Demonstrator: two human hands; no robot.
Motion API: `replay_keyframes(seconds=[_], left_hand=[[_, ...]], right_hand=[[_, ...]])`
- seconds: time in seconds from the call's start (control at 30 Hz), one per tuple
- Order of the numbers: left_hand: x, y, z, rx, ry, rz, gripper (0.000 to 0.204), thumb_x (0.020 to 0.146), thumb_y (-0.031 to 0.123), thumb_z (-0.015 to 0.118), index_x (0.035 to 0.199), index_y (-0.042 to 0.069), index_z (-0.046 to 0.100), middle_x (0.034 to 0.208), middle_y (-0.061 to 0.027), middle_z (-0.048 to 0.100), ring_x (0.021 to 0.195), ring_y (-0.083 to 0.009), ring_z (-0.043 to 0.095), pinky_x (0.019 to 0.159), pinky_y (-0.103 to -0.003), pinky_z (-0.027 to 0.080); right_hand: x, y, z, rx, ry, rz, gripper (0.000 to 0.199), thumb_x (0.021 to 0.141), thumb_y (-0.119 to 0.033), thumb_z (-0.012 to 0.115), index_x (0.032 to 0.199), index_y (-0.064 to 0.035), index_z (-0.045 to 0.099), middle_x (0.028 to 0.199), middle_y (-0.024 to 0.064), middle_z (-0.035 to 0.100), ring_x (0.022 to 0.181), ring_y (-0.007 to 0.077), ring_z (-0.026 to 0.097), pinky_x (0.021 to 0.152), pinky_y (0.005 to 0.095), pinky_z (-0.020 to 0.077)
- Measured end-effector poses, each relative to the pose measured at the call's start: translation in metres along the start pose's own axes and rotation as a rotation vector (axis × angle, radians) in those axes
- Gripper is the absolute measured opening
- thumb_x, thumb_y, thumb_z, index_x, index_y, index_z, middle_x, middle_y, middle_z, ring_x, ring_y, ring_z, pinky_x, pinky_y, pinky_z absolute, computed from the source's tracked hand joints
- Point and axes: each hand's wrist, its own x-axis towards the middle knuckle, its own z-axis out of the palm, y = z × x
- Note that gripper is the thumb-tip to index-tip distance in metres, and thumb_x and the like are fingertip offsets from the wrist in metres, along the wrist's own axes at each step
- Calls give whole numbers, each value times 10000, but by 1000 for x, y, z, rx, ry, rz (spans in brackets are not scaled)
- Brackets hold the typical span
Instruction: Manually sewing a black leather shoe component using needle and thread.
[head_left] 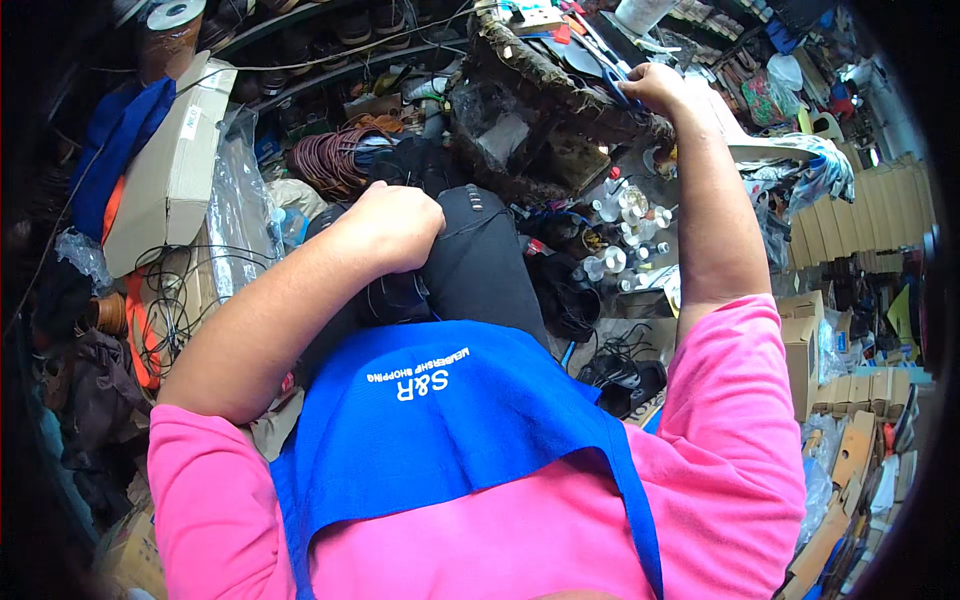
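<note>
Nearest the lens lay a blue apron [450,420] over a pink shirt [520,540]. Just beyond it the left hand [395,225] was fisted around a black shoe [470,260], pinning it on the lap (probably to steady it). Up and away, the right hand [655,88] gripped blue-handled scissors [610,70] at the worn wicker basket [560,95].
</note>
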Motion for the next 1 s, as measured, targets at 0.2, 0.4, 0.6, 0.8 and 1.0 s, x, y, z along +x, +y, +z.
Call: replay_keyframes(seconds=[0.2,0.4,0.6,0.8,1.0], left_hand=[[6,-5,6,-411,154,73,187,771,144,635,918,37,679,863,-176,657,830,-347,636,753,-408,505],[10,-21,-19,-1365,152,112,221,944,237,521,840,47,562,705,-21,595,648,-114,614,663,-269,501],[-8,-34,-55,-1603,492,109,226,943,262,545,814,78,562,614,33,506,543,-55,516,551,-206,465],[-6,-32,-64,-1582,580,160,188,951,210,533,839,61,549,649,47,484,481,-19,368,460,-182,318],[-11,-11,-74,-1422,602,180,178,944,201,541,828,66,549,657,49,474,498,-12,370,463,-180,315]], right_hand=[[-8,-3,-5,1,89,29,429,762,-468,614,882,-68,712,830,152,681,805,308,651,782,387,495],[-46,13,-17,246,369,-22,357,840,-366,599,992,-53,676,837,143,678,813,215,653,772,312,491],[-141,-5,9,1103,67,-304,336,841,-205,645,1094,3,566,866,31,612,773,94,576,699,241,458],[-194,-72,64,682,-170,-414,677,615,-330,838,1137,21,587,991,129,647,922,215,612,836,323,471],[-178,-113,75,707,-246,-519,710,600,-387,843,1121,33,606,1028,187,651,966,258,627,852,335,477]])
